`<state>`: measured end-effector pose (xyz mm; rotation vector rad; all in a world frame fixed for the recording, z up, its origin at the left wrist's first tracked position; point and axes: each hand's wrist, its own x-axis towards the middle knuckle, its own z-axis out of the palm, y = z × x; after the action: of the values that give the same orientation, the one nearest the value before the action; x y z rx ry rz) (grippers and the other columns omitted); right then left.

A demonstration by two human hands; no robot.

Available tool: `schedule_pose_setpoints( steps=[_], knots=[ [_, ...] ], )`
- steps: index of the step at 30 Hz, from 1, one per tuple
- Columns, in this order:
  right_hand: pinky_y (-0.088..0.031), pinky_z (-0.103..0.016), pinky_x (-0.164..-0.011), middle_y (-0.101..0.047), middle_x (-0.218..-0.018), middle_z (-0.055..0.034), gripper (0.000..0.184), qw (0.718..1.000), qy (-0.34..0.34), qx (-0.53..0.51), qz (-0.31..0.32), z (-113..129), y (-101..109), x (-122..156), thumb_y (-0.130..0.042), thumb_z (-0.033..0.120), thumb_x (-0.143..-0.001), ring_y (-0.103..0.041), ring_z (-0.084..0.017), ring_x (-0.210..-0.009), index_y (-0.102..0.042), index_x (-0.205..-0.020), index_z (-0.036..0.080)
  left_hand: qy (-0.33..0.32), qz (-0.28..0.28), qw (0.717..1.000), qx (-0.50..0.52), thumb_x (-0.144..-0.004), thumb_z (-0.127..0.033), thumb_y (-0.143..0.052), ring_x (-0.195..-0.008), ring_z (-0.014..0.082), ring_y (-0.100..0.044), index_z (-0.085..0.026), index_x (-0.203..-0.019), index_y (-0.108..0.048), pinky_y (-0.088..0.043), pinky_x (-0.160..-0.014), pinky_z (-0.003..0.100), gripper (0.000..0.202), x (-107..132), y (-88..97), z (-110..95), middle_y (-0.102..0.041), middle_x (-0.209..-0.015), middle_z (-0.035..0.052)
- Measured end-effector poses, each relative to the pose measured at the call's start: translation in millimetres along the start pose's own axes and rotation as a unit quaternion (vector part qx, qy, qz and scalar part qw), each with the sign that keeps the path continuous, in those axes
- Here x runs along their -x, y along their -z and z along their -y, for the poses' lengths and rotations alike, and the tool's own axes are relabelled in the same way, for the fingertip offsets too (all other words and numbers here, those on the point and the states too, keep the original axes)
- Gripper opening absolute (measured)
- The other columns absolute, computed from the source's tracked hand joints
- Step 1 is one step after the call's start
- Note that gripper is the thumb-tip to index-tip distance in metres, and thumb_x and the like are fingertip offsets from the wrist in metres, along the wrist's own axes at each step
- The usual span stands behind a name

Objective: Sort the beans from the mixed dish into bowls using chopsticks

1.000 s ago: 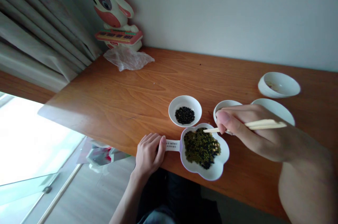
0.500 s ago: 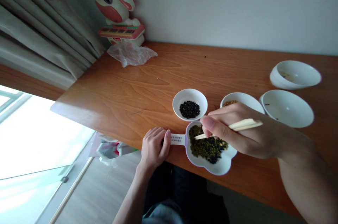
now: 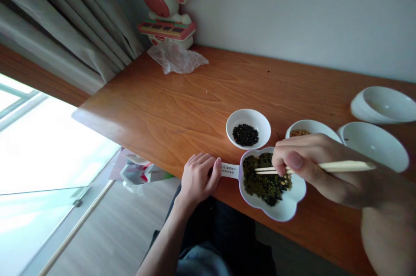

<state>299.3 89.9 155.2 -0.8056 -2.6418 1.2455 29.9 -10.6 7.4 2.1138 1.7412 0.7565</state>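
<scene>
This looks like a room in a home: a long wooden tabletop (image 3: 156,107) runs along a plain white wall (image 3: 292,7), with a grey curtain (image 3: 65,20) and a cartoon cow toy (image 3: 159,3) at upper left, and a glass door panel (image 3: 42,224) above a wood-look floor (image 3: 113,224) at lower left

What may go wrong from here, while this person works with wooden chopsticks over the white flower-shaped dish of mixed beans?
The wooden chopsticks in the right hand might flick beans over the rim of the white flower-shaped dish. A flicked bean could land in the small white bowl just beside it and mix with the black beans.
</scene>
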Motion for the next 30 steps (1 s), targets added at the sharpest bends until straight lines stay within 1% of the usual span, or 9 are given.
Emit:
schedule_pose_setpoints(
  steps=[6,12,18,22,26,30],
  knots=[
    [-0.040,-0.032,-0.065,-0.060,-0.072,0.0008,0.047,1.000,0.024,0.009,0.001,0.3,-1.8,-4.1,-0.032,0.044,-0.111,-0.054,-0.014,-0.065,-0.058,-0.081,0.021,0.002,0.001,1.000,0.000,-0.110,-0.030,-0.042,-0.065,0.0169,-0.048,-0.022,-0.070,-0.045,-0.036,-0.068,0.034,0.040,-0.4,-0.4,-0.2,-0.054,-0.069,0.0022],
    [-0.042,-0.037,-0.062,-0.062,-0.071,-0.0015,0.047,1.000,0.004,0.005,0.010,3.7,-2.6,-5.1,-0.030,0.046,-0.110,-0.056,-0.017,-0.063,-0.059,-0.082,0.023,0.003,-0.001,1.000,-0.001,-0.110,-0.031,-0.042,-0.065,0.0170,-0.049,-0.022,-0.070,-0.046,-0.036,-0.068,0.034,0.041,-0.5,-0.3,-0.8,-0.055,-0.069,0.0025],
    [-0.044,-0.037,-0.058,-0.063,-0.067,-0.0006,0.043,1.000,-0.019,0.021,-0.003,1.8,-1.9,-2.1,-0.037,0.045,-0.107,-0.056,-0.017,-0.060,-0.062,-0.079,0.024,0.000,-0.003,1.000,-0.005,-0.109,-0.030,-0.043,-0.065,0.0170,-0.049,-0.022,-0.069,-0.046,-0.037,-0.067,0.035,0.041,0.1,0.1,-0.4,-0.055,-0.069,0.0024],
    [-0.045,-0.037,-0.056,-0.064,-0.066,0.0007,0.035,0.999,-0.014,0.029,-0.005,2.5,0.6,-2.4,-0.047,0.045,-0.102,-0.057,-0.017,-0.058,-0.062,-0.078,0.025,-0.002,-0.004,1.000,-0.005,-0.108,-0.029,-0.045,-0.064,0.0170,-0.048,-0.022,-0.069,-0.048,-0.037,-0.067,0.035,0.040,0.0,0.2,0.0,-0.055,-0.068,0.0024],
    [-0.043,-0.037,-0.058,-0.062,-0.068,-0.0002,0.038,1.000,-0.006,0.023,0.003,3.6,1.0,-2.9,-0.040,0.043,-0.105,-0.055,-0.017,-0.059,-0.061,-0.079,0.025,-0.001,-0.004,1.000,-0.004,-0.108,-0.029,-0.045,-0.064,0.0171,-0.048,-0.022,-0.069,-0.048,-0.037,-0.067,0.034,0.039,0.1,-0.3,0.6,-0.055,-0.068,0.0021],
    [-0.041,-0.036,-0.063,-0.063,-0.072,-0.0008,0.044,1.000,0.011,0.018,0.021,2.1,-1.0,-1.9,-0.034,0.043,-0.109,-0.056,-0.016,-0.063,-0.063,-0.084,0.023,-0.003,-0.001,1.000,-0.002,-0.108,-0.029,-0.045,-0.065,0.0171,-0.048,-0.022,-0.070,-0.049,-0.037,-0.068,0.035,0.039,0.3,-0.5,1.2,-0.056,-0.069,0.0021]
  ],
)
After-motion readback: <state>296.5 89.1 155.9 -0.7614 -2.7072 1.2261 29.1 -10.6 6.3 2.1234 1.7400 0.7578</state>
